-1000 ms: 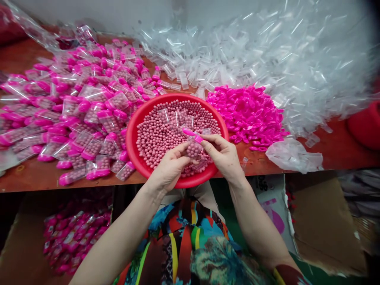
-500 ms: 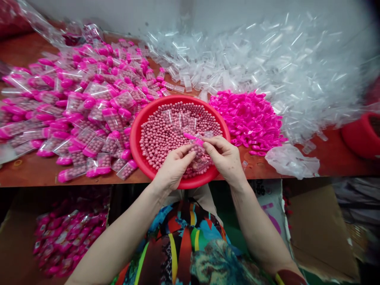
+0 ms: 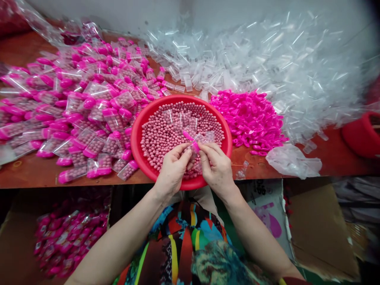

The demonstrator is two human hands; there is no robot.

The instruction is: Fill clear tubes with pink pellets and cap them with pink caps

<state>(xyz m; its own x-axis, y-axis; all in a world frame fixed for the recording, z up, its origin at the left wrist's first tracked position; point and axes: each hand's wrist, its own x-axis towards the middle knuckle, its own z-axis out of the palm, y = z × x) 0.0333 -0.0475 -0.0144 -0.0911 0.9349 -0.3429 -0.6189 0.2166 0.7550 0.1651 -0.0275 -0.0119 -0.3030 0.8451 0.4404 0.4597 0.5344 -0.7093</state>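
Over a red bowl (image 3: 137, 152) of pink beads (image 3: 157, 134), my two hands meet at fingertip height. My left hand (image 3: 173, 168) is closed on a small clear plastic container, mostly hidden by the fingers. A pink cap (image 3: 195, 147) sits between the hands, pinched by the thumb and finger of my right hand (image 3: 217, 165). Just beyond the fingertips a second pink cap (image 3: 188, 135) shows; I cannot tell what supports it. Several clear containers (image 3: 184, 118) lie on the beads, one close to my right fingers.
Bead-filled containers with pink caps (image 3: 97, 103) are heaped on the left. Loose pink caps (image 3: 252, 118) form a pile right of the bowl, before a large mound of clear containers (image 3: 252, 59). A crumpled plastic bag (image 3: 293, 161) lies near the table (image 3: 335, 158) edge.
My right hand has shifted down and slightly left, closer to my left hand. Less of the held container shows now, and small clear pieces right of the bowl have come into sight.
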